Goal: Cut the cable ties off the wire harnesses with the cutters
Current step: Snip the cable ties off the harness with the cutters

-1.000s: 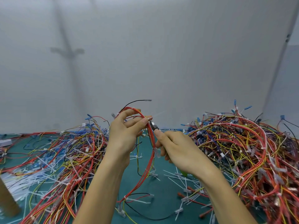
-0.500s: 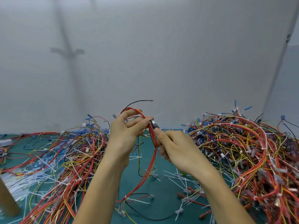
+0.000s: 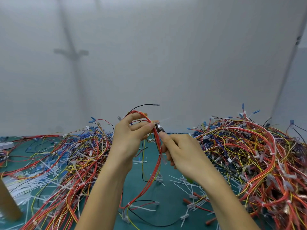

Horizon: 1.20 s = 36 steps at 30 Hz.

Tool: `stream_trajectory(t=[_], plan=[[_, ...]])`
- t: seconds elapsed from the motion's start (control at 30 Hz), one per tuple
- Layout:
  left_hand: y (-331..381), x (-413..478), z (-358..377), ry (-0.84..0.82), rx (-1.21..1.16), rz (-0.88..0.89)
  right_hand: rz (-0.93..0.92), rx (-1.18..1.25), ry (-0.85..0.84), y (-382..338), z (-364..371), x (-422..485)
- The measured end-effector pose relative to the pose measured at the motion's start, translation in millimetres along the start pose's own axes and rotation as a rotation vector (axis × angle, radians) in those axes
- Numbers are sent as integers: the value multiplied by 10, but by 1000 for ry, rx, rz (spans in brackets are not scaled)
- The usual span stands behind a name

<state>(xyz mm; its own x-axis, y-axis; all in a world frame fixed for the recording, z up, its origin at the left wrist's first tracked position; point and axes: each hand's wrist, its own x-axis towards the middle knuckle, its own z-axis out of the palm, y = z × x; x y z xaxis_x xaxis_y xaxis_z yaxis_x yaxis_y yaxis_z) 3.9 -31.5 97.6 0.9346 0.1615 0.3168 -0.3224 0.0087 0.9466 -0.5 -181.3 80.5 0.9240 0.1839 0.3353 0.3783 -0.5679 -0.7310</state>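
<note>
Holding the harness (image 3: 157, 163) up above the mat (image 3: 149, 211), the left hand (image 3: 127, 141) has its fingers curled round the top of the red loop, with one fingertip pressed against the wires. The right hand (image 3: 181, 155) reaches in from four o'clock, fingers curled about the cutters (image 3: 160, 129) and forefinger laid along the tool. Only the dark head shows past that fingertip; the handles are hidden in the palm. The head meets the wires just at three o'clock of the left fingertip, at a white tie (image 3: 163, 120) whose tail sticks out toward two o'clock. Whether the blades are closed on it is hard to tell from this angle. Below the hands the harness hangs toward six o'clock, with more ties spaced along it. The left heap (image 3: 66, 163) of wires lies at nine o'clock and the right heap (image 3: 249, 155) at three o'clock. Cut ties (image 3: 187, 185) strew the mat at five o'clock.
</note>
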Motion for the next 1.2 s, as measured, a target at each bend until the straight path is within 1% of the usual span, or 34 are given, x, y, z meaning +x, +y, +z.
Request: stream_trajectory(t=[0.37, 0.8, 0.97, 1.07, 1.2], plan=[[-18, 10, 0, 8, 21, -7, 4, -16, 39, -25, 17, -20], [-9, 6, 9, 13, 30, -14, 13, -4, 18, -23, 7, -22], [-3, 5, -9, -17, 49, -5, 16, 5, 10, -22, 10, -15], [2, 9, -28, -13, 46, -2, 36, 64, 10, -3, 26, -2], [32, 20, -78, 36, 19, -18, 87, 261, 89, 28, 11, 46]])
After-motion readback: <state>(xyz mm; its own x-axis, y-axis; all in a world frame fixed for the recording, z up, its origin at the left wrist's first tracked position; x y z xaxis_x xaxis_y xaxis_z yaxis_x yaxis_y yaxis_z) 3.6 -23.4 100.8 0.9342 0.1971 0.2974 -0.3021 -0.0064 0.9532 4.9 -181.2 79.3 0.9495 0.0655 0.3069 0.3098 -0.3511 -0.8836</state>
